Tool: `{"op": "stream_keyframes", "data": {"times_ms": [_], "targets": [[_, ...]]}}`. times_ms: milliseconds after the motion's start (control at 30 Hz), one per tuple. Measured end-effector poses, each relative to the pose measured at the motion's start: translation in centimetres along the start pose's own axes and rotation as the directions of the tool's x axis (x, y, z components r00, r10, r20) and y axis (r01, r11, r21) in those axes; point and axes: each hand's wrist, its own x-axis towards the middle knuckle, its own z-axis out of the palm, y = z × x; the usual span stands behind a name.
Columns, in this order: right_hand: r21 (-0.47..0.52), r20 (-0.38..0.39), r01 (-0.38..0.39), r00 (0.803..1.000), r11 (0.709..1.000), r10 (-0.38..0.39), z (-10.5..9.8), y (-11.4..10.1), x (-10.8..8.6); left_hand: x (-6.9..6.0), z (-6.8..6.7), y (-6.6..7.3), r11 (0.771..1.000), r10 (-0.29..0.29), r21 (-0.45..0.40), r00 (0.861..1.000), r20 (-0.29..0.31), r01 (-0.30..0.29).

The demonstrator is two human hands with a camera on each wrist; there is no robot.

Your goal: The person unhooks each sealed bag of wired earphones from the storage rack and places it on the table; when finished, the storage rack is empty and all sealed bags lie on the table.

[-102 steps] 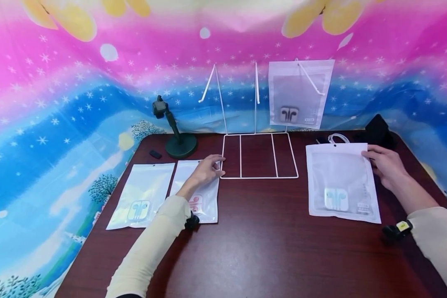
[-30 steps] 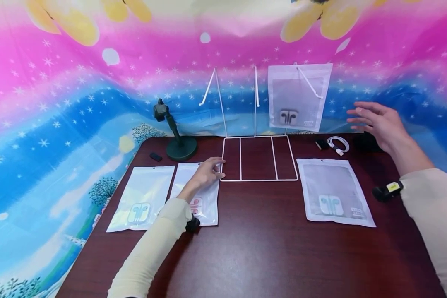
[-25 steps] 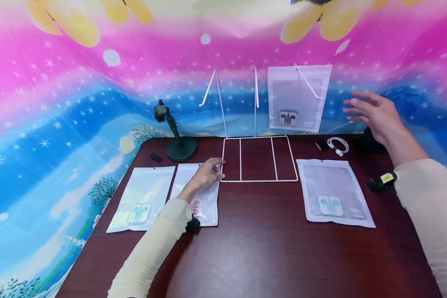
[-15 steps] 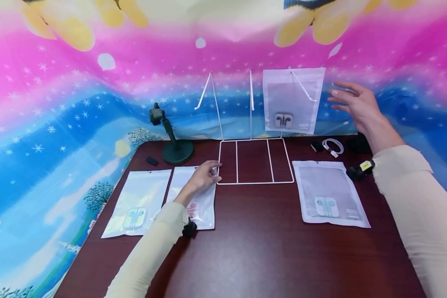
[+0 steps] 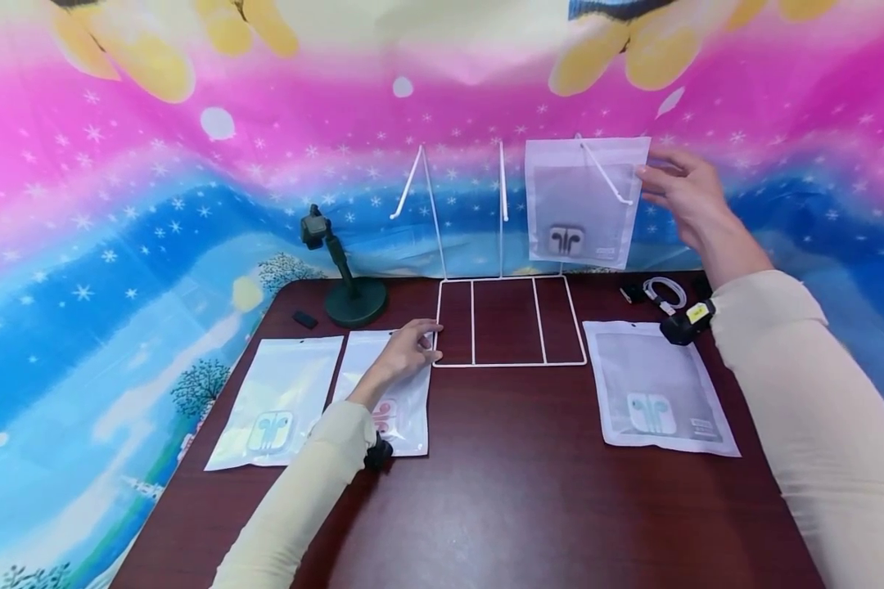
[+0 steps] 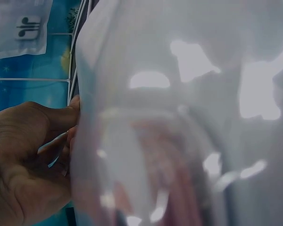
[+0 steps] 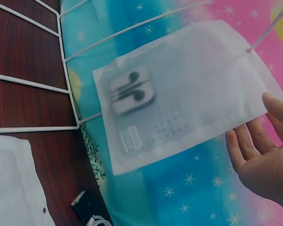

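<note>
A white wire display rack (image 5: pixel 510 366) stands at the table's back, with three upright hooks. On its right hook hangs a white zip bag (image 5: pixel 582 196) of dark earphones. My right hand (image 5: pixel 688 192) pinches that bag's right edge, thumb in front and fingers behind; in the right wrist view the thumb (image 7: pixel 273 104) lies on the bag. My left hand (image 5: pixel 407 348) holds the rack base's left rail, fingers curled. Under the left forearm lies a bag of red earphones (image 5: pixel 386 415); beside it is a bag of teal earphones (image 5: pixel 271 429).
Another bag of teal earphones (image 5: pixel 651 411) lies on the table at the right, below my right wrist. Behind it are a coiled white cable (image 5: pixel 665 293) and a small black adapter (image 5: pixel 631 292). A dark green stand (image 5: pixel 356 301) and a small black stick (image 5: pixel 305 319) sit back left.
My right hand has let go of the table bag at the right, risen, and moved left to the hanging bag, whose edge it now pinches. The left hand stays on the rack.
</note>
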Motion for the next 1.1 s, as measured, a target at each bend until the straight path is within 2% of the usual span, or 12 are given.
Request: {"op": "stream_keyframes", "data": {"times_ms": [133,267,433,633,867,1100], "targets": [[-0.086,-0.024,-0.002,1.000,0.996,0.000,0.5,-0.3,0.0,0.0,0.1,0.1,1.000,0.005,0.005,1.000,-0.001,-0.005],[-0.085,-0.035,0.003,0.999,0.996,-0.006,0.6,-0.5,-0.1,0.2,0.1,0.1,1.000,0.001,0.008,1.000,-0.002,-0.001],[0.025,-0.031,0.038,0.999,0.999,-0.037,0.6,-0.5,-0.3,0.2,0.1,0.2,1.000,0.001,0.009,1.000,-0.001,-0.001],[0.123,-0.032,0.039,0.999,0.992,-0.036,0.3,-0.9,-0.9,0.1,0.0,0.5,1.000,0.010,0.008,1.000,-0.007,-0.010],[0.143,-0.037,0.034,0.999,0.989,-0.029,-0.3,-0.9,-2.1,0.0,-0.1,0.4,1.000,0.014,0.013,1.000,-0.005,-0.014],[0.158,-0.019,0.032,0.999,0.987,-0.029,-1.1,-0.9,-3.5,-0.2,-0.2,0.4,1.000,-0.010,0.008,1.000,0.006,0.010]]}}
